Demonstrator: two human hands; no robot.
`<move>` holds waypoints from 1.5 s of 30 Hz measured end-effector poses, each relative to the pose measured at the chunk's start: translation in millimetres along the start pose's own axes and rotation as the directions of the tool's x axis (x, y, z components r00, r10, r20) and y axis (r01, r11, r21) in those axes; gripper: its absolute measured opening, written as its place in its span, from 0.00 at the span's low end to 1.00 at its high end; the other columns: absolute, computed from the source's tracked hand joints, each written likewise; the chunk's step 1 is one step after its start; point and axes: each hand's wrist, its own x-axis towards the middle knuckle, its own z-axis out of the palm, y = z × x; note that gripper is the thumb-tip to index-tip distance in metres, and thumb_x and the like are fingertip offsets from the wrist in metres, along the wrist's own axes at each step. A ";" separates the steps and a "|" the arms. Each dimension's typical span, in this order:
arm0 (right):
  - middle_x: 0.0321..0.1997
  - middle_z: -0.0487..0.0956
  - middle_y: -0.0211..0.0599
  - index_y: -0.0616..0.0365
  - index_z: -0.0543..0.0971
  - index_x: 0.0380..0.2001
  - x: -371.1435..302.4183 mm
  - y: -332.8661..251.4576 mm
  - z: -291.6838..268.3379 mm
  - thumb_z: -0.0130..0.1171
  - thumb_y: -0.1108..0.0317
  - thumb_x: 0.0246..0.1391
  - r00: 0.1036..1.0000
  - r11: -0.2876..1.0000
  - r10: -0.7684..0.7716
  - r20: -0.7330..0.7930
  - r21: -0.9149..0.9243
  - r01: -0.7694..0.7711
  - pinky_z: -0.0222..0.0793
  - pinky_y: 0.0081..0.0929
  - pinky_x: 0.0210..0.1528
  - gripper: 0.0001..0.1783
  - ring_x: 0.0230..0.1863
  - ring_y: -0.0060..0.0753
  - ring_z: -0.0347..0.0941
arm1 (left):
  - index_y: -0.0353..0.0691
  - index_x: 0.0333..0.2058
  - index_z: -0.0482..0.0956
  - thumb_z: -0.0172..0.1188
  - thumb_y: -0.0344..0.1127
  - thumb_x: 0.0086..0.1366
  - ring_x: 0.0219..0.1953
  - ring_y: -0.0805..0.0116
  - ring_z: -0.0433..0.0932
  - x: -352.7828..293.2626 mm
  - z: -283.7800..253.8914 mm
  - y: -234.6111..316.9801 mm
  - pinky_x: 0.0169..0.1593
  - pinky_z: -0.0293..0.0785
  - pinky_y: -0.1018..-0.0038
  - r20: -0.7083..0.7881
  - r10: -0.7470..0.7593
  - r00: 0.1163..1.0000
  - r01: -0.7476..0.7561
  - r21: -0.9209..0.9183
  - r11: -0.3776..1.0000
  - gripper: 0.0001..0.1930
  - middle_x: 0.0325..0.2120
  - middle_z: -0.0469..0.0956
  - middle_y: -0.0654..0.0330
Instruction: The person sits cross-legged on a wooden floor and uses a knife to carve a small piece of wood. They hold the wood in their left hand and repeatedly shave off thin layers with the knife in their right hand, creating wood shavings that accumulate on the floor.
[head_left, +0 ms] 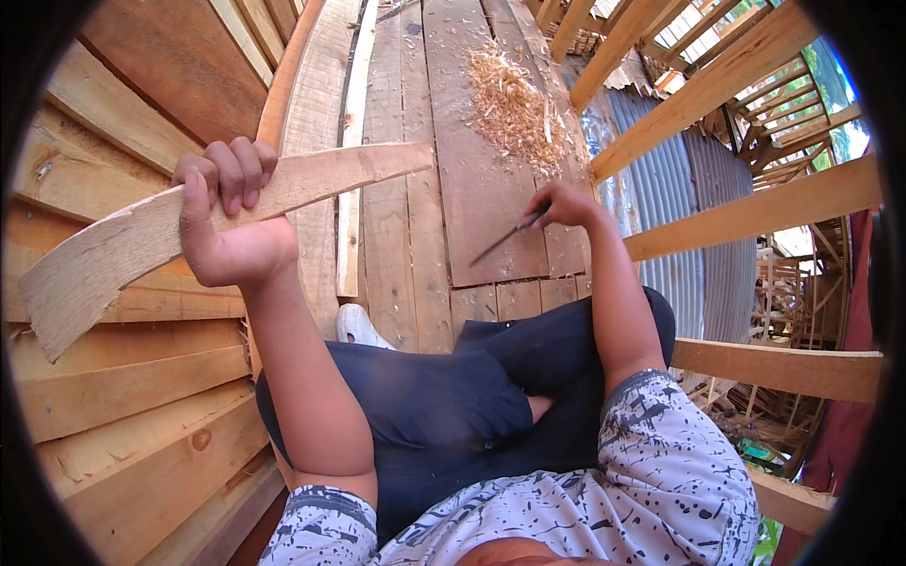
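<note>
L hand (231, 219) grips curved board (316, 183), raised at left; R hand (564, 203) grasps thin dark tool (510, 235), apart from it; shaping looks partly done, lower end rough; amt remaining unclear.

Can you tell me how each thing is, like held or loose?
Left hand: closed around the wood.
Wood: held aslant, ragged-edged.
Right hand: closed on the tool.
Tool: held aslant; tip touching or not, unclear.
Shavings: loose, heaped.
Floor: strewn with shavings.
Legs: bent.
Shoe: partly hidden.
</note>
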 end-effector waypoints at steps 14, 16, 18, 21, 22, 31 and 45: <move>0.35 0.86 0.43 0.57 0.87 0.36 38.1 -43.3 51.0 0.73 0.71 0.42 0.931 0.998 0.059 -0.359 0.055 -0.042 0.76 0.31 0.42 0.14 0.37 0.35 0.83 | 0.50 0.21 0.52 0.51 0.39 0.62 0.21 0.75 0.49 -0.6 9.1 -5.7 0.32 0.51 0.75 -0.019 -0.019 1.000 0.019 -0.008 1.000 0.17 0.15 0.50 0.69; 0.35 0.86 0.45 0.58 0.87 0.37 47.7 -43.0 50.5 0.72 0.71 0.43 0.738 0.976 0.202 -0.644 0.191 -0.101 0.76 0.31 0.42 0.14 0.37 0.36 0.83 | 0.50 0.21 0.52 0.51 0.39 0.62 0.21 0.75 0.49 -0.3 10.2 -4.6 0.32 0.51 0.75 -0.014 -0.011 1.000 0.011 0.021 1.000 0.17 0.16 0.50 0.69; 0.35 0.86 0.44 0.57 0.87 0.37 42.7 -42.2 41.8 0.71 0.72 0.43 0.945 0.997 0.041 -0.325 0.082 -0.015 0.76 0.31 0.43 0.14 0.38 0.36 0.83 | 0.50 0.21 0.52 0.51 0.39 0.62 0.21 0.75 0.49 -1.4 7.3 -3.9 0.32 0.51 0.75 -0.036 -0.021 0.999 0.020 -0.013 1.000 0.17 0.16 0.50 0.69; 0.34 0.86 0.43 0.56 0.87 0.37 34.5 -60.2 47.3 0.72 0.73 0.41 0.963 0.987 -0.158 0.217 0.033 0.155 0.76 0.31 0.42 0.15 0.37 0.37 0.82 | 0.50 0.21 0.52 0.51 0.38 0.62 0.21 0.75 0.49 0.3 2.1 -2.0 0.32 0.51 0.75 -0.030 -0.011 1.000 0.010 -0.018 1.000 0.17 0.16 0.50 0.69; 0.34 0.86 0.43 0.56 0.87 0.37 37.1 -50.9 52.7 0.72 0.73 0.40 0.994 0.995 -0.096 0.044 0.030 0.095 0.76 0.30 0.42 0.15 0.37 0.36 0.83 | 0.50 0.21 0.52 0.51 0.38 0.62 0.21 0.75 0.48 0.2 4.4 -4.6 0.32 0.51 0.75 -0.014 -0.013 1.000 0.013 -0.026 1.000 0.17 0.16 0.50 0.69; 0.36 0.86 0.40 0.56 0.87 0.37 18.5 -88.1 42.8 0.73 0.76 0.38 0.969 0.998 -0.045 0.242 -0.024 0.053 0.77 0.31 0.43 0.17 0.39 0.34 0.83 | 0.50 0.21 0.52 0.51 0.38 0.61 0.21 0.75 0.48 0.2 2.6 -2.1 0.32 0.50 0.75 -0.047 -0.005 0.999 0.005 -0.002 1.000 0.16 0.16 0.49 0.69; 0.37 0.86 0.40 0.54 0.87 0.38 30.8 -72.4 73.7 0.71 0.74 0.41 0.997 0.997 -0.074 -0.010 -0.039 0.074 0.76 0.32 0.43 0.16 0.38 0.37 0.83 | 0.51 0.21 0.51 0.50 0.39 0.63 0.21 0.75 0.50 1.9 2.7 -2.7 0.32 0.51 0.74 -0.023 0.017 1.000 -0.016 0.051 0.999 0.17 0.16 0.50 0.69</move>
